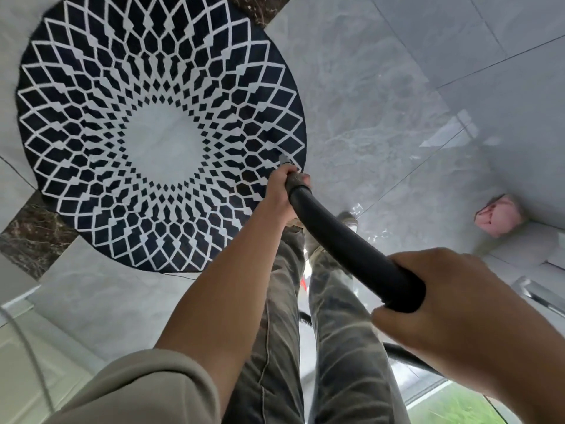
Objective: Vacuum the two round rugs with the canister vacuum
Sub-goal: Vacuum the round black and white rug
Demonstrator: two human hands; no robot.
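One rug or two on the left? — Listener

Only one shows. A round rug (pixel 159 133), dark navy with a white lattice of diamonds around a plain pale centre, lies flat on the grey marble-look floor (pixel 382 96) and fills the upper left. A dark brown stone tile (pixel 33 234) is set into the floor just beside the rug's lower left rim, and a thin white cord (pixel 18 341) curves down the far left edge. — Describer

Where is the vacuum? — Listener

The canister is out of view. A black wand (pixel 351 252) slants from lower right up to the rug's right rim, its pale tip over the pattern; contact cannot be told. — Describer

And the hands? — Listener

The left hand (pixel 284 191), reaching out from a beige sleeve (pixel 137 390), has its fingers wrapped round the wand's low end, above the rug's edge. Below it stand the person's legs in faded jeans (pixel 336 332), one shoe (pixel 347 220) on the bare floor. The right hand (pixel 452 307), close to the camera, is curled round the wand's upper end. A dark hose (pixel 406 353) runs beneath that hand. — Describer

Anything further right? — Listener

A pink cushion (pixel 496 214) rests on a pale sofa (pixel 526 249), well apart from the rug. — Describer
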